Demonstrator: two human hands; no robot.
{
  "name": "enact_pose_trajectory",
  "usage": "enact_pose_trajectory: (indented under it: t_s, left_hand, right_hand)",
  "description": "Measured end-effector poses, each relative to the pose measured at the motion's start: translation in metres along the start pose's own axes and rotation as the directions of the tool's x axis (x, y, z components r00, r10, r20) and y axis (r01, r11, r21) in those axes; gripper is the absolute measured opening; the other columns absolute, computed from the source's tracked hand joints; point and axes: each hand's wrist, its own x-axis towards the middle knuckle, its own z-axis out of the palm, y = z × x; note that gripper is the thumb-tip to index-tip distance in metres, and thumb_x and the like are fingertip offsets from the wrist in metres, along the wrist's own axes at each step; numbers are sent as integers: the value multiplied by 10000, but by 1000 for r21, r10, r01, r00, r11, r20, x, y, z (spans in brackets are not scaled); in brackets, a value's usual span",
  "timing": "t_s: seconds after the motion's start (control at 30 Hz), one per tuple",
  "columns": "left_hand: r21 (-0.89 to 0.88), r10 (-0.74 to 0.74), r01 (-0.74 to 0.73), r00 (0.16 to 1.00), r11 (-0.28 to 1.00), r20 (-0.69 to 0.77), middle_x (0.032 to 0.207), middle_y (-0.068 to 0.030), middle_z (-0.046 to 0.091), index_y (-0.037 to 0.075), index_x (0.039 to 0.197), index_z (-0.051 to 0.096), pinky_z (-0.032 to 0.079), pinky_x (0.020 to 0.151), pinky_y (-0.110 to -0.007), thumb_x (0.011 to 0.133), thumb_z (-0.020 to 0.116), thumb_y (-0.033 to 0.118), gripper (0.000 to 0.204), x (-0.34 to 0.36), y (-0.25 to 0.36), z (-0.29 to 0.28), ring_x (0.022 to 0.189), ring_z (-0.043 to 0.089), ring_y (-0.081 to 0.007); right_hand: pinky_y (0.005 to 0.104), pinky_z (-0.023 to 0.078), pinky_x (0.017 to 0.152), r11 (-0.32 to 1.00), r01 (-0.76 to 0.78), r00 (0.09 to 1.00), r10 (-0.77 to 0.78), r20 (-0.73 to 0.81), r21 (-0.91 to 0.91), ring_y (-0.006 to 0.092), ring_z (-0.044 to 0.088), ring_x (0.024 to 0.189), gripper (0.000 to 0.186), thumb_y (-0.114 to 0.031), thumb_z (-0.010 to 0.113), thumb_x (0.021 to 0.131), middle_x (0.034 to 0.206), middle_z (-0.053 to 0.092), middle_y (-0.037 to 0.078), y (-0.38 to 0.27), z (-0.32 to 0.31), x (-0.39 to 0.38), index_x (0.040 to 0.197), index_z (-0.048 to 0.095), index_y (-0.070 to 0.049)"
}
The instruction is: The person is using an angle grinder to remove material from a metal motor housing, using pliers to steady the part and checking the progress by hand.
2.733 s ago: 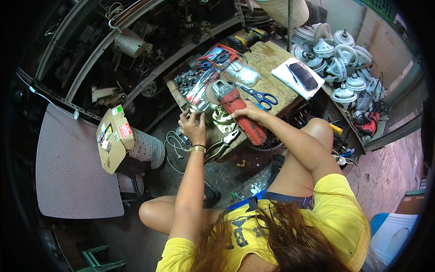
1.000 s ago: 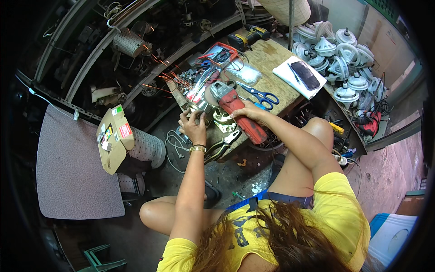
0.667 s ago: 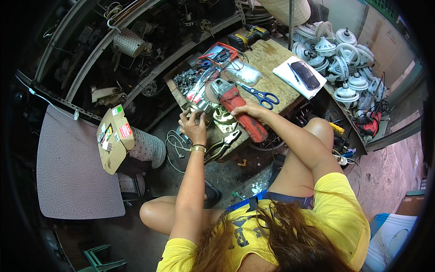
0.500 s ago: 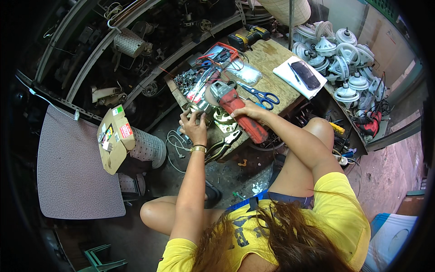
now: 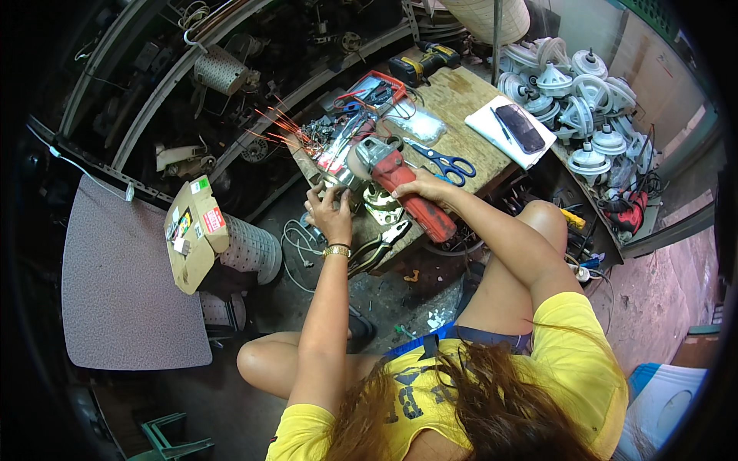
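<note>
My right hand (image 5: 421,189) is wrapped round the red body of an angle grinder (image 5: 400,178). The grinder's disc meets a shiny metal part (image 5: 340,178) at the near left corner of the wooden bench. Orange sparks (image 5: 286,131) fly from there toward the far left. My left hand (image 5: 330,217), a gold watch on its wrist, has its fingers closed on that metal part; its full shape is hidden. Close by lie pliers with dark handles (image 5: 378,247), a gold-coloured metal plate (image 5: 380,201) and blue-handled scissors (image 5: 446,162).
A red tray (image 5: 384,86) of tools, a yellow-black cordless drill (image 5: 421,63) and a phone (image 5: 519,127) on white paper sit on the wooden bench (image 5: 478,100). White gearbox parts (image 5: 588,100) pile up at right. An open cardboard box (image 5: 191,238) stands left.
Orange sparks now spray from the grinder's disc toward the far left; half a second ago only a faint streak showed. Both hands keep nearly the same place.
</note>
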Motion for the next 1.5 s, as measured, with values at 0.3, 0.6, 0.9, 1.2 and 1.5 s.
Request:
enact_pose_trajectory:
  t_s: [0.3, 0.6, 0.9, 1.2, 1.5]
  left_hand:
    - [12, -24, 24, 1000, 1000, 11, 1186, 0, 525, 211, 894, 711, 321, 878, -506, 771, 740, 282, 145, 1, -1, 1, 1106, 484, -261]
    - [-86, -15, 15, 1000, 996, 5, 1201, -22, 532, 181, 901, 709, 340, 869, -478, 766, 747, 241, 152, -1, -9, 1, 1122, 494, -265]
    - [-248, 25, -22, 1000, 969, 9, 1157, -103, 537, 108, 906, 693, 425, 793, -383, 763, 740, 137, 153, 1, -10, 1, 1008, 576, -270]
    - [-222, 66, -69, 998, 973, -21, 1117, -122, 531, 76, 910, 687, 469, 771, -361, 760, 736, 93, 159, 1, -12, -2, 972, 589, -267]
    - [-282, 6, -1, 1000, 959, 19, 1164, -85, 535, 120, 905, 691, 389, 813, -396, 761, 739, 151, 155, 1, -14, 3, 1000, 578, -263]
  right_hand:
    - [331, 525, 684, 999, 20, 1000, -20, -7, 28, 185, 621, 767, 579, -260, 784, 681, 947, 629, 100, 2, -5, 3, 1165, 552, -41]
    - [326, 516, 728, 998, -47, 997, 44, 69, 36, 176, 603, 837, 623, -250, 772, 679, 983, 605, 94, -1, -10, -11, 1205, 519, -34]
    - [326, 518, 719, 999, -37, 995, 36, 89, 17, 180, 595, 826, 634, -222, 757, 682, 974, 587, 95, -3, -3, -14, 1224, 491, -29]
    - [315, 525, 624, 997, -73, 993, 69, 99, 36, 172, 615, 716, 594, -238, 770, 685, 901, 607, 92, -9, -1, -15, 1179, 516, -27]
    - [326, 524, 676, 995, -103, 989, 103, 110, -2, 164, 613, 791, 631, -276, 769, 682, 950, 603, 89, -9, -4, -12, 1213, 514, -51]
